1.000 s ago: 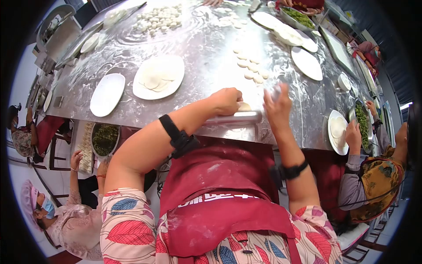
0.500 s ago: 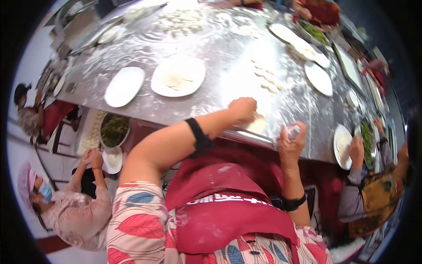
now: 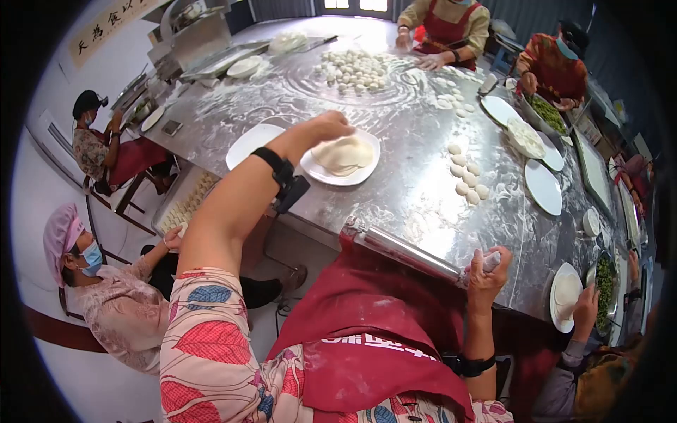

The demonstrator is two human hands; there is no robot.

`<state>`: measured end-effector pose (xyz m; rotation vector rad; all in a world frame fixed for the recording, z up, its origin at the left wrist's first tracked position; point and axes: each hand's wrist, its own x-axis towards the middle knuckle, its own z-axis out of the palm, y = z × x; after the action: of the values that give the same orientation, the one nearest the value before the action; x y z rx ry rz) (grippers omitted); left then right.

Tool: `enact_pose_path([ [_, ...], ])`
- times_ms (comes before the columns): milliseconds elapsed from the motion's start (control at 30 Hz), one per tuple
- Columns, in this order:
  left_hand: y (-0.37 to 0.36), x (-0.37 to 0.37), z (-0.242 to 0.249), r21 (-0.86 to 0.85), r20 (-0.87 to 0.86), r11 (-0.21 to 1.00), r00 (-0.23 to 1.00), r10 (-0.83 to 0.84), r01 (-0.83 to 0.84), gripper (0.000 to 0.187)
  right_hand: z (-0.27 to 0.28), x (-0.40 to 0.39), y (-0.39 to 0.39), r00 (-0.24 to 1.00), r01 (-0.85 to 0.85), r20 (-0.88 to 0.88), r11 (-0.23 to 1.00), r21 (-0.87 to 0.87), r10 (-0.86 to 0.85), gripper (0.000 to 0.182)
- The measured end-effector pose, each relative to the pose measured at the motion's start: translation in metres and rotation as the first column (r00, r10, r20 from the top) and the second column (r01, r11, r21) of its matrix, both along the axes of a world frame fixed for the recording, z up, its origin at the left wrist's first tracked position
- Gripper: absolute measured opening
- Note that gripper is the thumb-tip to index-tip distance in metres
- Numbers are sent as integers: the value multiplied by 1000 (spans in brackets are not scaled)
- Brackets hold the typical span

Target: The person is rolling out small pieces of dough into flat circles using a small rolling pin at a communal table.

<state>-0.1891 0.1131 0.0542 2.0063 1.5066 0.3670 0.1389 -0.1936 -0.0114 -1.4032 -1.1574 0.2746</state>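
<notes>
My left hand (image 3: pixel 328 127) is over a white plate (image 3: pixel 375 171), its fingers stretched out just above the round dough wrappers (image 3: pixel 344 156) stacked there. The fingers look loose, though their tips are partly hidden. At the table's front edge, my right hand (image 3: pixel 488 276) is wrapped round the pale handle of a metal rolling pin (image 3: pixel 409 254). The pin lies slantwise along the edge. Small dough pieces (image 3: pixel 462 176) sit on the floured steel beyond it.
On the steel table (image 3: pixel 282 204) are many dough pieces (image 3: pixel 355 69) at the back and another white plate (image 3: pixel 250 144) on the left. White dishes (image 3: pixel 543 187) and a bowl of chopped greens (image 3: pixel 546 113) stand at right. Several people work around the table; one sits close at left.
My left hand has moved from the wrapper at the table's front edge to the plate; that wrapper is gone from the edge. My view has tilted up. The right hand keeps its grip.
</notes>
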Motion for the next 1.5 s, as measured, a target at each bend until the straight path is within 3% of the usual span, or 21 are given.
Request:
enact_pose_path([
  [33, 14, -1, 1, 117, -117, 993, 993, 30, -16, 37, -1, 1, 1, 1000, -6, 0, 1000, 8, 6, 24],
  [100, 29, 10, 5, 127, -72, 989, 994, 85, -75, 37, -2, 2, 2, 1000, -9, 5, 1000, 13, 9, 25],
  [200, 27, 61, 8, 187, -68, 982, 998, 14, -1, 38, -5, 3, 0, 1000, 3, 26, 1000, 14, -3, 26],
  [333, 11, 158, 2, 200, -311, 899, 896, -318, 389, 48, -9, 9, 2, 997, 21, 69, 1000, 20, -23, 30],
  [433, 7, 221, -19, 195, -308, 858, 861, -405, 474, 59, -12, 12, 3, 996, 25, 90, 1000, 19, -27, 33],
  [533, 1, 266, -35, 192, -265, 936, 934, -240, 295, 68, -14, 13, 1, 997, 15, 73, 1000, 27, -17, 33],
  [633, 9, 293, -56, 98, -201, 976, 965, -171, 193, 72, -14, 14, -1, 999, -25, 33, 1000, 10, 25, 33],
  [667, 9, 301, -65, 86, -199, 969, 957, -212, 233, 71, -16, 14, -1, 999, -27, 25, 1000, 13, 26, 33],
  [833, -61, 312, -49, 98, -277, 873, 856, -437, 478, 64, -18, 15, 3, 999, -16, 45, 999, 38, 14, 33],
  [933, -85, 305, -56, 139, -397, 704, 691, -605, 696, 54, -19, 16, 7, 997, 0, 81, 999, 53, -5, 33],
  [1033, -101, 277, -69, 285, -377, 594, 657, -653, 753, 46, -19, 14, 1, 997, -1, 71, 999, 39, -2, 33],
  [1167, -111, 224, -59, 208, -406, 515, 553, -728, 831, 38, -13, 11, -2, 999, -8, 45, 999, 53, 6, 34],
  [1200, -114, 213, -47, 150, -412, 542, 551, -726, 827, 38, -14, 12, -2, 998, -2, 66, 999, 52, -1, 33],
  [1300, -97, 184, -49, 324, 25, 758, 796, -605, 566, 35, -14, 14, -2, 998, 0, 69, 1000, 10, -1, 33],
  [1400, -86, 166, -37, 215, -153, 944, 963, -221, 250, 37, -13, 11, 4, 997, 5, 75, 998, 56, -9, 32],
  [1500, -90, 169, -39, -3, -221, 960, 936, -273, 279, 38, -6, 9, 3, 999, -21, 39, 999, 44, 20, 32],
])
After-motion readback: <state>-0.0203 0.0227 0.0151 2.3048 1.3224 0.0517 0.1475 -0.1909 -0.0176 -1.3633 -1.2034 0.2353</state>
